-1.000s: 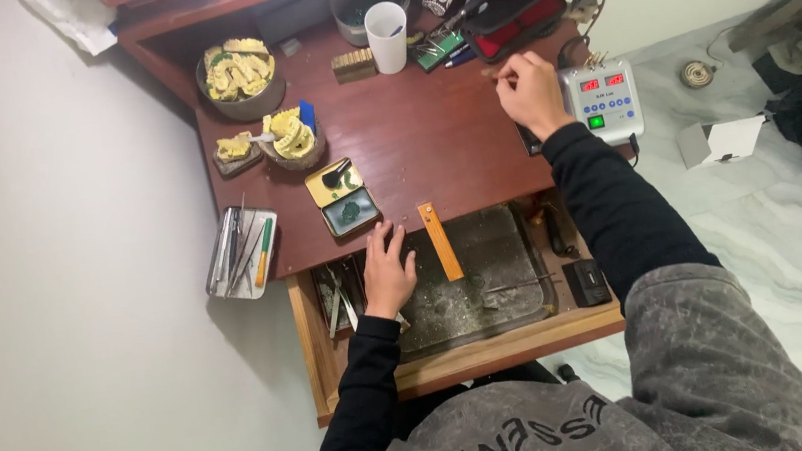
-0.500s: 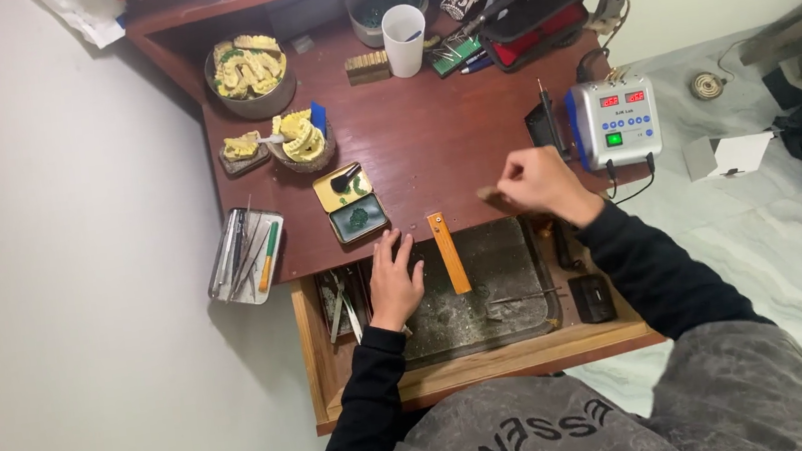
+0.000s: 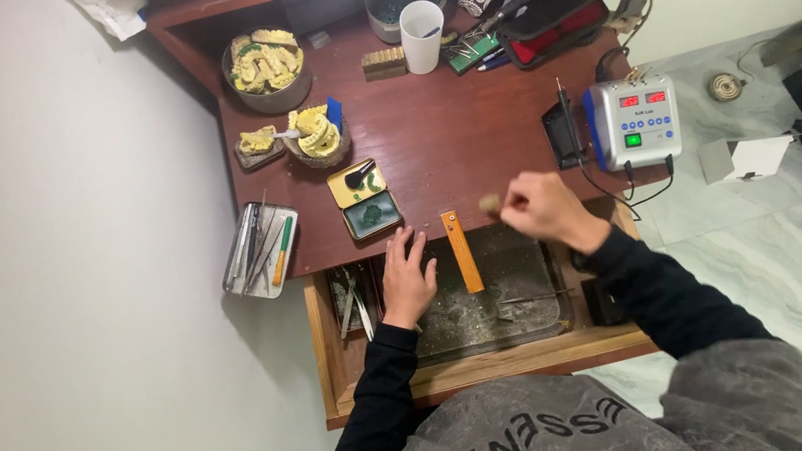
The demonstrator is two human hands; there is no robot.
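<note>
Right hand (image 3: 542,209) pinching a small tan lump (image 3: 489,204) above the desk edge.
Left hand (image 3: 407,277) flat, fingers spread, on the open drawer's tray (image 3: 521,307), beside an orange wooden strip (image 3: 461,251); open tin (image 3: 365,199) just beyond.

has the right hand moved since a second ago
Yes. The right hand has come back from beside the grey control box toward the orange strip at the desk's front edge.

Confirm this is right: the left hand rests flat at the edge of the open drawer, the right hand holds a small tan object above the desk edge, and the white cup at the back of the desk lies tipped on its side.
One detail is wrong. In the head view the white cup stands upright at the back of the desk, not tipped over. The rest holds: the left hand rests flat at the open drawer, and the right hand holds a small tan object.
</note>
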